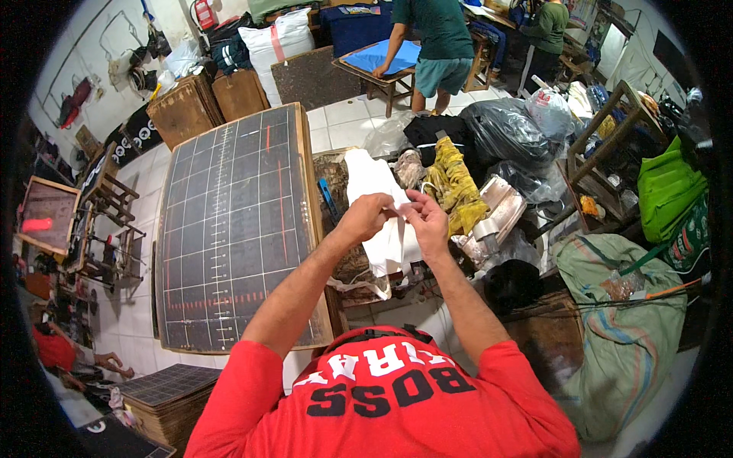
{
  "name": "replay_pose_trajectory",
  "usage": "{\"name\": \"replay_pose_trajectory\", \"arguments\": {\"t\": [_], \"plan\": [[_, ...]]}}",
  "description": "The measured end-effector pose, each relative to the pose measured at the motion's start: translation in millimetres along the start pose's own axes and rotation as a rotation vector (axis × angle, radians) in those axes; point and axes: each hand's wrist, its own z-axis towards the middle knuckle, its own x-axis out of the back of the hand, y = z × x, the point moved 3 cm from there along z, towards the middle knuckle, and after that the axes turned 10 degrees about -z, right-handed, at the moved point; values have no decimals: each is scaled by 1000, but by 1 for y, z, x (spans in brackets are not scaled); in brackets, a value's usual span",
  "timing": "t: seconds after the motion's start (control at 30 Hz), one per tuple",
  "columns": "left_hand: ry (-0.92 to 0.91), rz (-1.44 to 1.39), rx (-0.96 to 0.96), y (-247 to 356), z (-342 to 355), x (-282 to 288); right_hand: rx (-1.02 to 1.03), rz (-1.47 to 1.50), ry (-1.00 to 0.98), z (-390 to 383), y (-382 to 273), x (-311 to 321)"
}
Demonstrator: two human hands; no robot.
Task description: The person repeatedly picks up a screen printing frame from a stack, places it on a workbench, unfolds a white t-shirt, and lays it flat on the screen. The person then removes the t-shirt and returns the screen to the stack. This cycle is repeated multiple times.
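A folded white cloth (371, 174) lies over a worn, rough-topped stand in front of me, one part of it lifted between my hands. My left hand (368, 217) is closed, its fingers pinching the lifted fabric. Close beside it, my right hand (426, 220) also pinches the white fabric, thumb and fingertips together. A blue-handled tool (328, 198), its kind unclear, rests left of the cloth. Just right of the cloth sits a bunched yellow patterned fabric (452, 183).
A large dark board with a white grid (229, 229) stands at my left. Black plastic bags (508, 130) are heaped at far right, near a wooden frame (611, 145). A pale green sack (611, 328) lies near right. Another person (439, 38) leans over a blue-covered board (382, 57).
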Motion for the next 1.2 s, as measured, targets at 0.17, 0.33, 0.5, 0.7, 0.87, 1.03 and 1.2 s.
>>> {"name": "replay_pose_trajectory", "arguments": {"t": [0.17,0.33,0.5,0.7,0.87,1.03,1.2], "plan": [[136,-165,-33,6,13,5,188,-631,89,-25,65,1],[165,-210,40,-2,13,1,267,-785,-86,-62,145,4],[240,-106,99,-17,-3,14,-120,-603,133,-50,147,9],[283,-221,98,-22,-42,22,256,-475,37,21,10,-5],[353,-1,-73,-4,-43,38,411,-483,-203,27,-104,-13],[380,-62,-212,65,-69,128,629,-884,-188,1,-206,45],[339,-13,-273,125,-75,178,727,-1035,22,-11,-259,95]]}}
